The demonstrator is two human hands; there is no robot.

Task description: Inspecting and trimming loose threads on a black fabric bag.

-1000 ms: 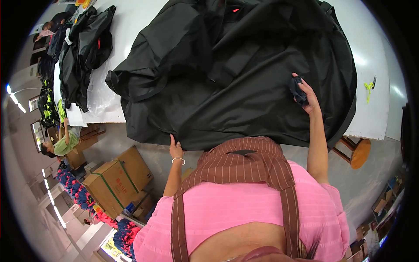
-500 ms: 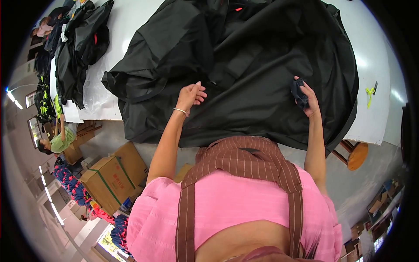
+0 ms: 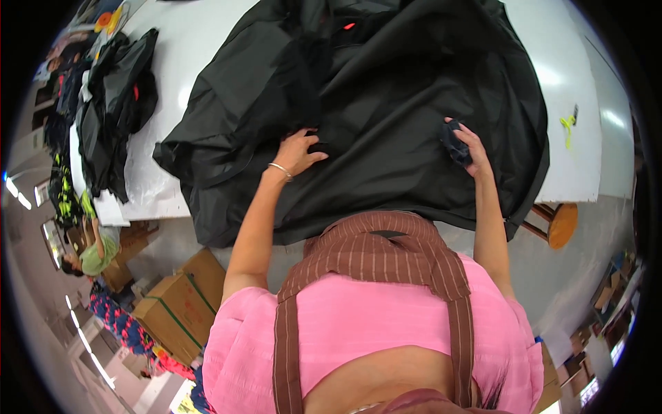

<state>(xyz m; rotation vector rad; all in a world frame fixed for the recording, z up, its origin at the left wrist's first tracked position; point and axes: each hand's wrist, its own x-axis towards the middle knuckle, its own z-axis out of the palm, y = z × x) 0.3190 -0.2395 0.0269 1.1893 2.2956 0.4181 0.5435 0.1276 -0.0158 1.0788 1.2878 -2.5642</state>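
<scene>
A large black garment or cover (image 3: 400, 90) of smooth fabric is spread in loose folds over the table in front of me. My left hand (image 3: 298, 154) rests on it left of the middle. Its thumb stands apart from the fingers, whose tips meet a fold of the black fabric; nothing shows in its grasp. Farther right, my right hand (image 3: 474, 150) is closed around a small bunched dark navy cloth (image 3: 455, 143), held over the black fabric. A small red mark (image 3: 349, 26) shows near the far side of the fabric.
White table (image 3: 572, 165) under the fabric; yellow-green thread snips (image 3: 568, 124) lie on its right. More black garments (image 3: 121, 103) and clear plastic (image 3: 148, 172) sit at left. A wooden stool (image 3: 563, 226), cardboard boxes (image 3: 176, 310) and a person in green (image 3: 96, 255) stand around the table.
My left hand has gone from loosely curled to thumb and fingers apart, its fingertips now at a fold. My right hand keeps hold of the dark cloth. The whole view has shifted slightly.
</scene>
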